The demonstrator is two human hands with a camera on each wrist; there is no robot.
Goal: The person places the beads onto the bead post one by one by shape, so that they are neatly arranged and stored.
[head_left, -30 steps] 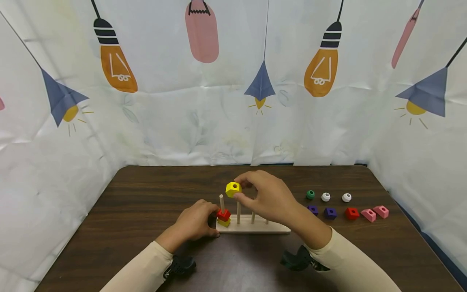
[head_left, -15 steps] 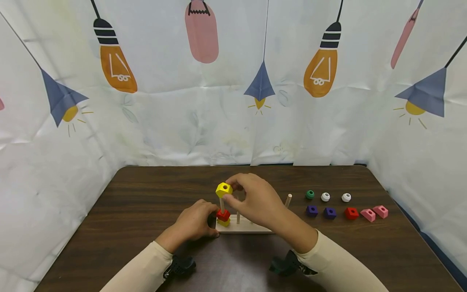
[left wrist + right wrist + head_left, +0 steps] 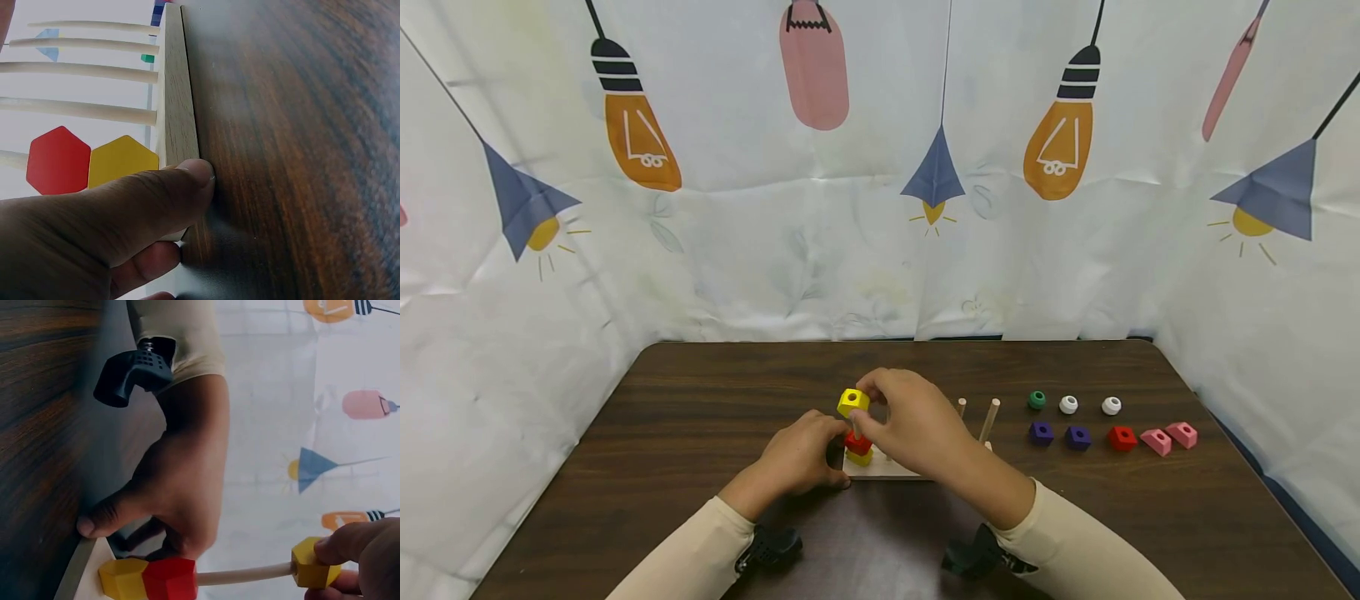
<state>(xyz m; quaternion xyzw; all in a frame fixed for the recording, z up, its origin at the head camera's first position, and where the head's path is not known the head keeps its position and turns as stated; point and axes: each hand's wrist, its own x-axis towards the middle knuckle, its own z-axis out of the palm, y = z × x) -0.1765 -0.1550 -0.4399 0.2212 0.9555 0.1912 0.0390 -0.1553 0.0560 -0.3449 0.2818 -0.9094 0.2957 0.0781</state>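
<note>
Right hand is pinching yellow block between thumb and fingers at the tip of the leftmost peg, above and apart from red block. Left hand is gripping base at its left end, thumb pressing near edge, other fingers partly hidden. Block is looking light, stiff, maybe slick, hardly fragile; best hold: opposite side faces, hole free. Base is sitting on dark wood-grain table. Lamp-print cloth is hanging far, left and right.
</note>
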